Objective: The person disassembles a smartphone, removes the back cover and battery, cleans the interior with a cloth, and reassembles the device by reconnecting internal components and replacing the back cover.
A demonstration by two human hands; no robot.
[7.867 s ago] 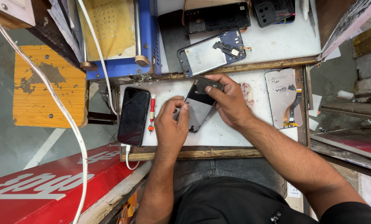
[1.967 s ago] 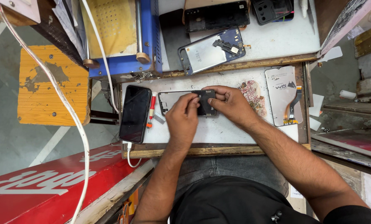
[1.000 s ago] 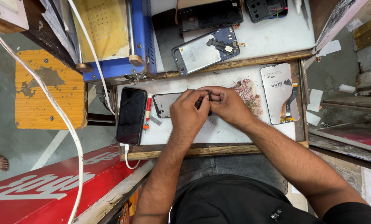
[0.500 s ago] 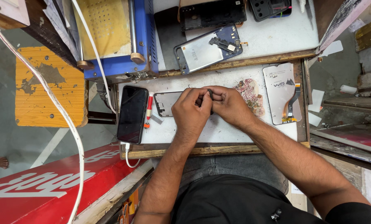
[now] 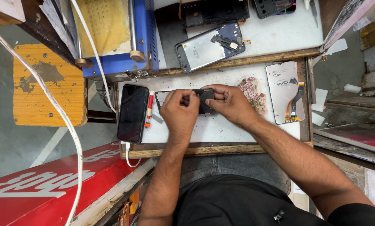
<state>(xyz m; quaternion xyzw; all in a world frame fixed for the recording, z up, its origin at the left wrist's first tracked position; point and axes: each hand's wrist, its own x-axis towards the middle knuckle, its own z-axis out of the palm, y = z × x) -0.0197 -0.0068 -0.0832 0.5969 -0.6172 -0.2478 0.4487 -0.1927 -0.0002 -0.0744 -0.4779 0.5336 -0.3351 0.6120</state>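
Grey concrete floor (image 5: 11,142), yellow wooden stool (image 5: 45,92), white-topped workbench (image 5: 221,129).

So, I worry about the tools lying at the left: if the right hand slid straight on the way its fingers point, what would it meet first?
The right hand points left along the dark phone part. First it would likely meet the left hand, whose fingers grip the same part, well before the red screwdriver.

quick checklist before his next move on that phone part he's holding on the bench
1. Both hands on the phone part: ok, left hand and right hand pinch it at its right end.
2. Part supported: ok, it lies flat on the white bench.
3. Screwdriver within reach: ok, just left of the part.
4. Black phone out of the way: ok, apart at the bench's left edge.
5. Screen with flex cable out of the way: ok, to the right.
6. Anything under the fingers: cannot tell.
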